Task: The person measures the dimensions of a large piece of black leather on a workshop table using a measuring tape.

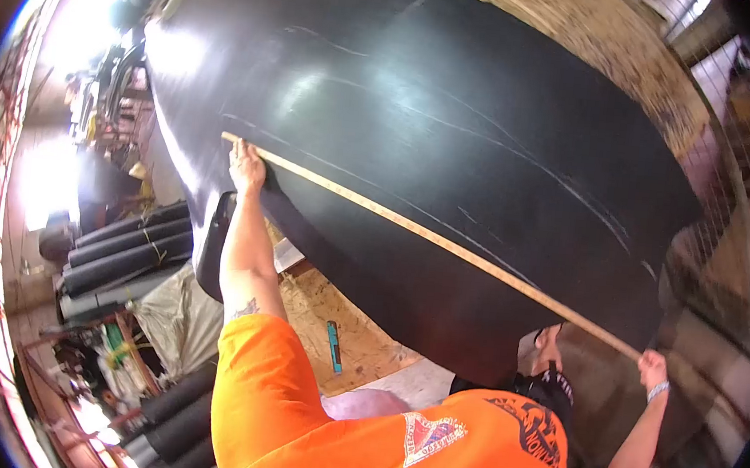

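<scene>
The long, narrow, pale wooden measuring stick [446,242] lies diagonally across the large, glossy black sheet [383,137], which bears thin white curved lines. From here, the left hand [245,167] sits near the stick's far end, fingers on the wood; I cannot tell whether it pinches or only presses. The right hand [651,370] holds the opposite end in a closed grip. A slim teal-and-black tool [334,348] rests on the brown plywood surface [374,341] beside the sheet.
</scene>
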Available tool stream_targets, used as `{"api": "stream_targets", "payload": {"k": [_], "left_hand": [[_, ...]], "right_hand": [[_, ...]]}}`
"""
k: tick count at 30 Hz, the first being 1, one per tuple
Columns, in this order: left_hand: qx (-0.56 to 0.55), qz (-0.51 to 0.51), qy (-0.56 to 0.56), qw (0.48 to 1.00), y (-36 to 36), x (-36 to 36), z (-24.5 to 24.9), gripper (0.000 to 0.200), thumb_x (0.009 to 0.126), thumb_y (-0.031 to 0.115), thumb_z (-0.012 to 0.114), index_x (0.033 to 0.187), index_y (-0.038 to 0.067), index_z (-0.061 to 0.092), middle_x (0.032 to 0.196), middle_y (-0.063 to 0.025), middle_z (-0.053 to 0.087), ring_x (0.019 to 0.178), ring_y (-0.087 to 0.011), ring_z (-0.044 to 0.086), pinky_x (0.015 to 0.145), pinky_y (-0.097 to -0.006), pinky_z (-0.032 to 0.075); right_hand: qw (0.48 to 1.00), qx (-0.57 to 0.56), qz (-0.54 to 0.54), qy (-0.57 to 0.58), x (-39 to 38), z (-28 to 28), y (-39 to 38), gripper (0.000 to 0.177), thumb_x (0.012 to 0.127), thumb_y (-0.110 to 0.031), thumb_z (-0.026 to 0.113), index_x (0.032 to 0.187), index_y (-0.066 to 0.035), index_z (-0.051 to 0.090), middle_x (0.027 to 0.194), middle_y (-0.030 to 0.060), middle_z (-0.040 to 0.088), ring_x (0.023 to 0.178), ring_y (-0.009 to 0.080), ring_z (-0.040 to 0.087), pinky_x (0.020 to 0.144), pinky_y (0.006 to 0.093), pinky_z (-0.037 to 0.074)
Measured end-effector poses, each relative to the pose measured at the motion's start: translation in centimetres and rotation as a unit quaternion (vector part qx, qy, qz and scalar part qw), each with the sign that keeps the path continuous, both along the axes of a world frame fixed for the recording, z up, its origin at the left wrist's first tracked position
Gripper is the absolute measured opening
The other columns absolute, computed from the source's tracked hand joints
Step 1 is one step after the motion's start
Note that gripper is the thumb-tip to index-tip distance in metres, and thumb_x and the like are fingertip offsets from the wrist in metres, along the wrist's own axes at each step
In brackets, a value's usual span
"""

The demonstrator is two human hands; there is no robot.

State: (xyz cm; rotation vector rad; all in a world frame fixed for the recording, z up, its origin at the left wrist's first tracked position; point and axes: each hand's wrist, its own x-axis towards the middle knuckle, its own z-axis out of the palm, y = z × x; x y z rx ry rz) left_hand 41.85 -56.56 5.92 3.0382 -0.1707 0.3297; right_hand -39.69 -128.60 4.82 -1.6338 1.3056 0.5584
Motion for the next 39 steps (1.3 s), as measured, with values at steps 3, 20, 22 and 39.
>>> {"api": "stream_targets", "payload": {"k": [3, 20, 22, 39], "left_hand": [[0.003, 0.053, 0.013, 0.999, -0.7, -0.8, 0.6, 0.050, 0.103, 0.033, 0.036, 0.144, 0.006, 0.043, 0.150, -0.0173, 0.042, 0.140, -0.0331, 0.038, 0.115, -0.0450, 0.029], [0.109, -0.050, 0.049, 0.992, 8.7, 8.5, -3.5, 0.065, 0.101, 0.050, 0.027, 0.149, 0.008, 0.037, 0.153, -0.0161, 0.038, 0.138, -0.0366, 0.038, 0.114, -0.0448, 0.029], [0.110, -0.056, 0.046, 0.991, 8.6, 8.8, -4.0, 0.066, 0.100, 0.052, 0.027, 0.149, 0.008, 0.037, 0.153, -0.0160, 0.038, 0.138, -0.0371, 0.039, 0.114, -0.0462, 0.029], [0.312, 0.023, 0.038, 0.949, 3.5, 2.8, -1.2, 0.057, 0.098, 0.031, 0.042, 0.152, 0.018, 0.030, 0.155, -0.0116, 0.035, 0.144, -0.0311, 0.031, 0.114, -0.0512, 0.029]], "right_hand": [[0.997, 0.043, -0.061, 0.005, -0.5, -0.9, -0.2, 0.013, 0.089, -0.010, 0.062, 0.078, -0.013, 0.054, 0.059, -0.0064, 0.042, 0.043, 0.0071, 0.037, 0.039, 0.0251, 0.028], [0.993, 0.066, -0.069, 0.065, 2.5, 0.4, 0.5, 0.037, 0.089, -0.021, 0.068, 0.122, -0.006, 0.064, 0.083, -0.0016, 0.063, 0.060, 0.0087, 0.048, 0.054, 0.0267, 0.042], [0.994, 0.030, -0.036, 0.100, 3.7, 1.6, 1.0, 0.040, 0.089, -0.022, 0.068, 0.125, -0.005, 0.063, 0.088, 0.0007, 0.066, 0.064, 0.0096, 0.051, 0.057, 0.0270, 0.044], [0.916, -0.240, 0.320, 0.027, -3.3, -3.8, -0.5, 0.032, 0.091, -0.028, 0.061, 0.111, -0.002, 0.064, 0.102, 0.0172, 0.068, 0.095, 0.0329, 0.065, 0.083, 0.0445, 0.052]]}}
